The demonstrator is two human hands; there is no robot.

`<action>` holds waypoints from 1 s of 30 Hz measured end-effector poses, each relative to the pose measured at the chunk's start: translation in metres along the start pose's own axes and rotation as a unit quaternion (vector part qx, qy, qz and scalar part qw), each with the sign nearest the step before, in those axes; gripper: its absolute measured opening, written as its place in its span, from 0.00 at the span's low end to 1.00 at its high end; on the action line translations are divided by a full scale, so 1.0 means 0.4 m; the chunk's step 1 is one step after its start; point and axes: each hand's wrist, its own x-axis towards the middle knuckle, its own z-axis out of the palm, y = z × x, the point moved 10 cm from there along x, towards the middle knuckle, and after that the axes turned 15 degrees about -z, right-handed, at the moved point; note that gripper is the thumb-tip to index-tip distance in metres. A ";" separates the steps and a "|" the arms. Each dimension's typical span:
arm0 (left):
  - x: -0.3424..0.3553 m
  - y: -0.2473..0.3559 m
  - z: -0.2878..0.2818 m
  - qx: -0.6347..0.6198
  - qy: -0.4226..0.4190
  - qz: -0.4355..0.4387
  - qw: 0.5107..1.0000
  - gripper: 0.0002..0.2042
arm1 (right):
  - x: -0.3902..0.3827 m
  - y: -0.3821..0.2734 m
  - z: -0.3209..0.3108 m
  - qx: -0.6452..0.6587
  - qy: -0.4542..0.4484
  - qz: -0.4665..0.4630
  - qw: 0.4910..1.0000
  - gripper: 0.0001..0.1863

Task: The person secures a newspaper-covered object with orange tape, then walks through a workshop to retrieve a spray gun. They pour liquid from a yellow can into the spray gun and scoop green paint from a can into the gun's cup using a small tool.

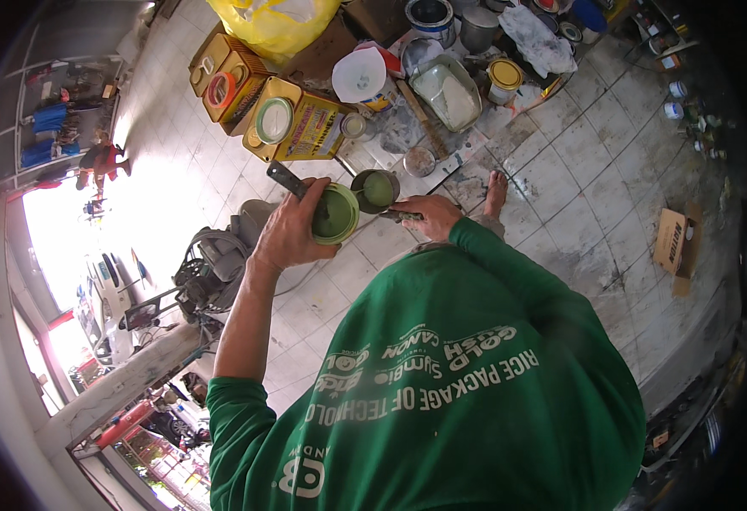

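My left hand (293, 226) is wrapped round a round tub (357, 213) with a pale green rim and green paint inside. A tool with a dark handle (285, 179) sticks out over the tub's far left side, by my thumb; its working end cannot be made out. Close beside the tub, at its right, is a small dark cup (357, 183) with lighter green liquid in it. My right hand (431, 216) is closed on what looks like the cup's handle. The two rims are almost touching, above the tiled floor.
Beyond my hands stand two yellow metal cans (305, 109), a white-topped bucket (361, 78), a clear tray (447, 92), a wooden stick (422, 119) and a small yellow-lidded tub (505, 78). A compressor-like machine (216, 264) is at the left, a cardboard box (673, 241) at the right.
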 end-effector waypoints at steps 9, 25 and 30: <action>0.062 -0.081 0.065 -0.088 0.149 0.028 0.985 0.47 | -0.086 -0.002 -0.120 0.042 0.100 0.012 0.994 0.22; 0.222 -0.170 0.250 -0.266 0.329 -0.078 0.903 0.55 | -0.305 -0.037 -0.235 0.109 0.209 0.158 0.959 0.23; 0.174 -0.198 0.248 -0.280 0.330 -0.105 0.895 0.54 | -0.288 -0.009 -0.237 0.109 0.185 0.157 0.964 0.23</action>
